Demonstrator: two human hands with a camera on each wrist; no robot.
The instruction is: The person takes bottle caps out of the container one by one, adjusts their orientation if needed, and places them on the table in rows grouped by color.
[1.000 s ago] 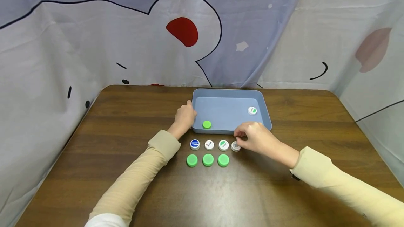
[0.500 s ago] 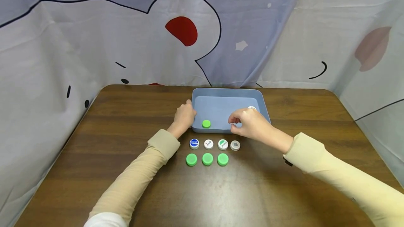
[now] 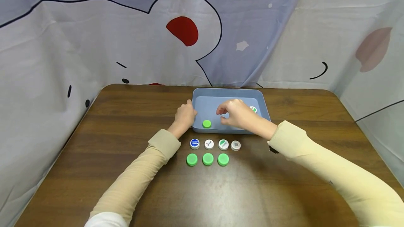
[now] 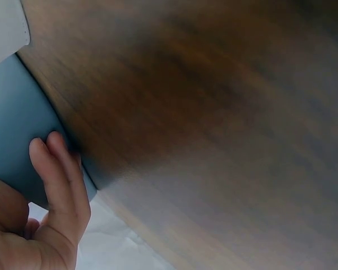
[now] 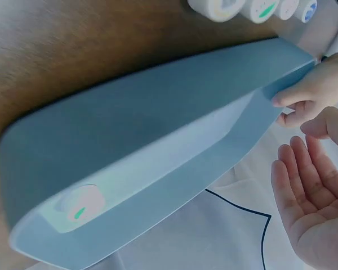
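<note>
My left hand holds the left end of a shallow blue-grey tray; in the left wrist view its fingers lie along the outer wall. The right wrist view shows that thumb over the rim. Above the tray hovers my right hand, fingers loosely curved, thumb apart, nothing between them. Inside the tray are a green bottle cap at the front left and a white cap with a green mark, partly hidden behind my right hand, at the right.
In front of the tray runs a row of several white-rimmed caps, from a blue-topped cap to a cap with a grey square. Nearer me lie three green caps in a row. A printed curtain hangs behind the wooden table.
My right hand has let go of the cap with the grey square at the row's right end, lifted, and moved left and away over the tray. The left hand stays put.
</note>
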